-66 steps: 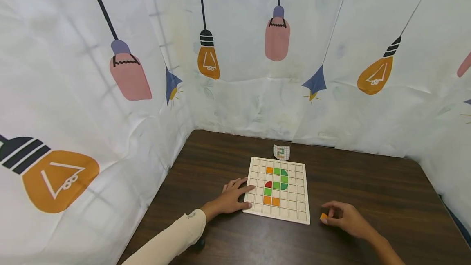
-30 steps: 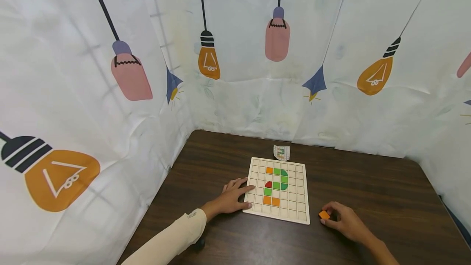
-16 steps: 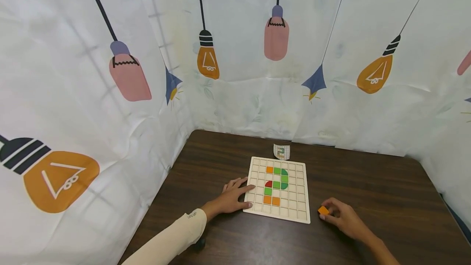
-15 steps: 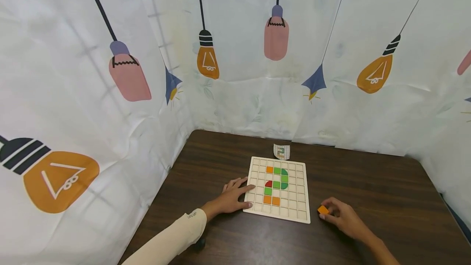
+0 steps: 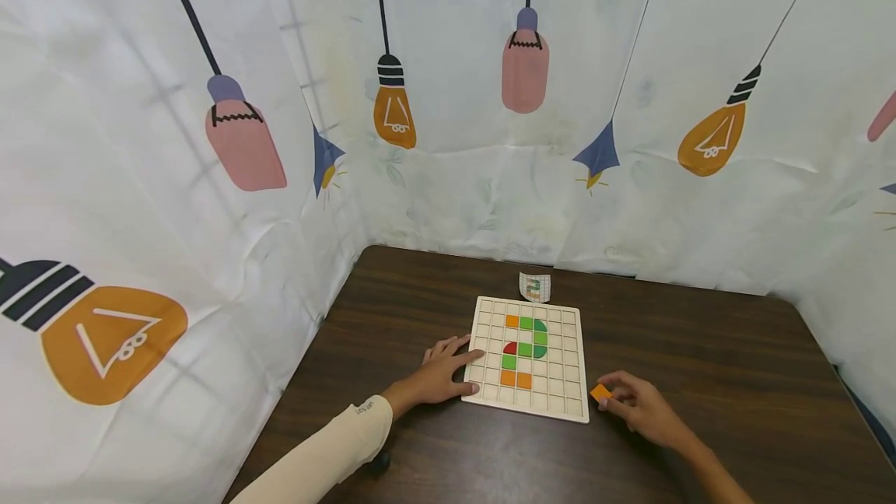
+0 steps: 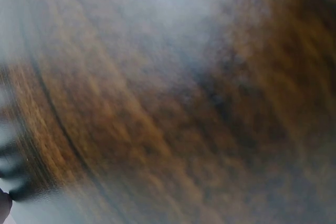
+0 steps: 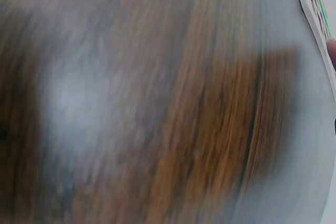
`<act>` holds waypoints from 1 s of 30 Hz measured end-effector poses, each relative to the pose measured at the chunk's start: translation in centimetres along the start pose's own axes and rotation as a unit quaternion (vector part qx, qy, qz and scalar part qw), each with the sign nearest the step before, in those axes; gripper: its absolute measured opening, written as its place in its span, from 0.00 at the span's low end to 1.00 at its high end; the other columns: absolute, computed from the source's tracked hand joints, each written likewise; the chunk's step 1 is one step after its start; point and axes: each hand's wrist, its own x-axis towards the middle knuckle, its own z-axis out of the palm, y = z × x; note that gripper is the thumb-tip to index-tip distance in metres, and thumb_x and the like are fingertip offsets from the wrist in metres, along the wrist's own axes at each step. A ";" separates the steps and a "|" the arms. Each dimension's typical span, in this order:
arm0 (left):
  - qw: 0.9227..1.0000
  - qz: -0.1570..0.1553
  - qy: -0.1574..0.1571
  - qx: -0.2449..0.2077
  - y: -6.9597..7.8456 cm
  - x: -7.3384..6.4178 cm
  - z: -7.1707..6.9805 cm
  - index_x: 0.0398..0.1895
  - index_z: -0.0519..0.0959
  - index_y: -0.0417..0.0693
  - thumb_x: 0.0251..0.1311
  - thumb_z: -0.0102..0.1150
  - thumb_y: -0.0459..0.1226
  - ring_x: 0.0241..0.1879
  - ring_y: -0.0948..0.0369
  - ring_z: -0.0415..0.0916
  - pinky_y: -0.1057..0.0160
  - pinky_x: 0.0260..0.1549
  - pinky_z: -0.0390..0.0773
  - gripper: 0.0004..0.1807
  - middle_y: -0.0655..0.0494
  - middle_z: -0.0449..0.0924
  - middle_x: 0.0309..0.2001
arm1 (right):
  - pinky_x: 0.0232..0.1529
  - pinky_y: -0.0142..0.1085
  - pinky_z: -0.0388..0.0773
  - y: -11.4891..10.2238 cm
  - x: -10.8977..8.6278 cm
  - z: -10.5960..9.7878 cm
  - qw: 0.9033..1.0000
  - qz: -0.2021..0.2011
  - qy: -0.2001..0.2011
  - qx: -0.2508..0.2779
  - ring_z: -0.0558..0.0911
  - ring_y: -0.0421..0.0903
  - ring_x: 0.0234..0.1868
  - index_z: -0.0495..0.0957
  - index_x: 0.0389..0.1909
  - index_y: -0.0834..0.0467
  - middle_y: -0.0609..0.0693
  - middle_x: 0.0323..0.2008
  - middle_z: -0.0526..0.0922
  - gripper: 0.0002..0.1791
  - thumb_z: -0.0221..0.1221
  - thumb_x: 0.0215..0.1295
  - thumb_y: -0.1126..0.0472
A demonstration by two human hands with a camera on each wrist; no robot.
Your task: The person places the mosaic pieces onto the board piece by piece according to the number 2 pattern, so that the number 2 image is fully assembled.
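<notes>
A white gridded board (image 5: 563,379) lies on the dark wooden table. Orange, green and red tiles (image 5: 525,350), some square and some quarter-round, sit in its cells. My left hand (image 5: 441,377) rests at the board's left edge, fingers spread and fairly straight, thumb and index fingertip on the rim. Just right of the board, my right hand (image 5: 640,407) pinches an orange square tile (image 5: 600,393) between thumb and fingers. The wrist views show mostly blurred table; the held tile is not visible there. Only the board's edge (image 7: 315,14) and a sliver of fingertip appear in the right wrist view.
A small printed card (image 5: 535,287) with a coloured grid pattern lies behind the board. A small dark object (image 5: 379,463) sits beneath the left forearm. White curtains (image 5: 448,201) printed with lamps enclose the table (image 5: 700,348) at the back and left.
My right hand has turned the orange tile in its fingers and moved left with it, closer to the board's right edge. My left hand has stayed in place.
</notes>
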 end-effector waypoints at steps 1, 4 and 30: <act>1.000 0.002 0.001 -0.001 0.0 0.0 0.0 0.75 0.66 0.63 0.64 0.61 0.57 0.76 0.44 0.48 0.36 0.62 0.55 0.37 0.50 0.51 0.80 | 0.15 0.32 0.71 -0.1 0.1 0.1 1.000 -0.002 -0.002 0.005 0.69 0.32 0.15 0.73 0.57 0.67 0.53 0.33 0.88 0.21 0.63 0.69 0.60; 1.000 0.009 0.005 -0.003 -0.1 -0.1 0.0 0.75 0.66 0.63 0.65 0.61 0.57 0.76 0.44 0.48 0.35 0.62 0.55 0.36 0.50 0.51 0.80 | 0.15 0.32 0.70 -0.3 0.4 0.5 1.000 -0.004 -0.007 0.017 0.68 0.31 0.15 0.73 0.57 0.67 0.53 0.32 0.88 0.21 0.63 0.69 0.59; 1.000 0.012 0.005 -0.004 -0.2 -0.2 0.0 0.75 0.66 0.63 0.65 0.61 0.57 0.76 0.44 0.49 0.36 0.62 0.55 0.37 0.50 0.51 0.80 | 0.16 0.33 0.72 -2.0 3.5 4.3 0.997 -0.014 0.022 0.068 0.70 0.34 0.14 0.76 0.49 0.67 0.54 0.29 0.86 0.19 0.68 0.64 0.61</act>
